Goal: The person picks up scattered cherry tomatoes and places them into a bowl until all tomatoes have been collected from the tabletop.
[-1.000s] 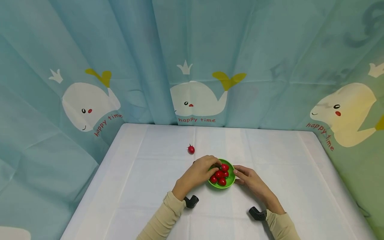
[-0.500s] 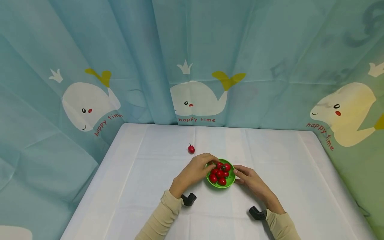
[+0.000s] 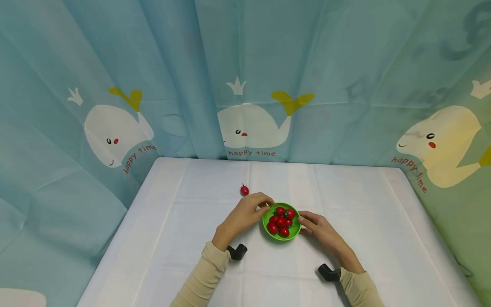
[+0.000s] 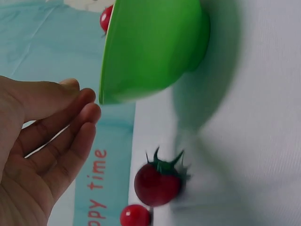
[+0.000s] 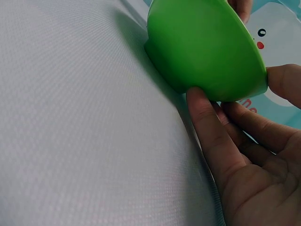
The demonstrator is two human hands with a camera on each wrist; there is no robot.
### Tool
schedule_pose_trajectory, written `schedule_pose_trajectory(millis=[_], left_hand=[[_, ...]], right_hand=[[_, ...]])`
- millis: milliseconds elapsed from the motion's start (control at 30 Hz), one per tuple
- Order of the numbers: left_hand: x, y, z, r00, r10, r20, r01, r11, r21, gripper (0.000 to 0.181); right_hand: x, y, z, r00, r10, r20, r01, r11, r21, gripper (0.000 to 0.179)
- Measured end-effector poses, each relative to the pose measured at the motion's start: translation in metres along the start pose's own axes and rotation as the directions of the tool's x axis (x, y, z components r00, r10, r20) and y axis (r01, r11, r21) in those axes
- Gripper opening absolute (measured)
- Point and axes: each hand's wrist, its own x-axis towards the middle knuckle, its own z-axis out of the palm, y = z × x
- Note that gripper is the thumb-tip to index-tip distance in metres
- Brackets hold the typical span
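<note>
A green bowl (image 3: 270,231) holding several red cherry tomatoes (image 3: 281,221) stands on the white cloth. My right hand (image 3: 323,233) holds it at the right side, thumb at the rim and fingertips against the underside, as the right wrist view shows. On the other side, my left hand (image 3: 245,213) hovers by the left rim with fingers loosely bent and nothing between them. Two cherry tomatoes lie outside the bowl in the left wrist view: a nearer one with a green stem (image 4: 159,181) and a farther one (image 4: 135,215). In the head view the nearer one is hidden under my left hand.
A white cloth covers the table (image 3: 184,238). Behind it hangs a blue-green curtain (image 3: 184,76) printed with whales, reaching down both sides. Black wrist camera mounts (image 3: 329,273) sit on both forearms, low over the cloth.
My left hand has drawn back left and away from over the tomatoes, uncovering more of them in the bowl. The right hand stays at the bowl's right side.
</note>
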Motion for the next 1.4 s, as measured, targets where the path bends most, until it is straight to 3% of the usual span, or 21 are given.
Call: schedule_pose_trajectory(millis=[333, 667, 833, 1000, 1400], left_hand=[[-0.003, -0.018, -0.017, 0.994, -0.067, -0.091, 0.071, 0.997, 0.036, 0.020], [0.003, -0.039, -0.036, 0.974, -0.111, -0.197, 0.130, 0.988, 0.089, 0.021], [0.006, -0.050, -0.037, 0.972, -0.136, -0.192, 0.155, 0.984, 0.085, 0.027], [0.009, -0.059, -0.034, 0.978, -0.119, -0.171, 0.138, 0.985, 0.104, 0.031], [0.010, -0.067, -0.028, 0.975, -0.185, -0.126, 0.203, 0.967, 0.153, 0.029]], right_hand=[[-0.001, -0.002, 0.000, 1.000, 0.001, -0.010, -0.001, 1.000, -0.002, 0.057], [-0.001, -0.002, 0.001, 1.000, -0.001, -0.014, 0.001, 1.000, -0.022, 0.056], [-0.001, -0.001, 0.002, 1.000, 0.010, -0.024, -0.010, 1.000, -0.020, 0.056], [-0.001, -0.001, 0.002, 0.999, 0.021, -0.031, -0.021, 1.000, -0.012, 0.056], [-0.001, 0.000, 0.001, 1.000, 0.009, -0.019, -0.009, 1.000, -0.016, 0.057]])
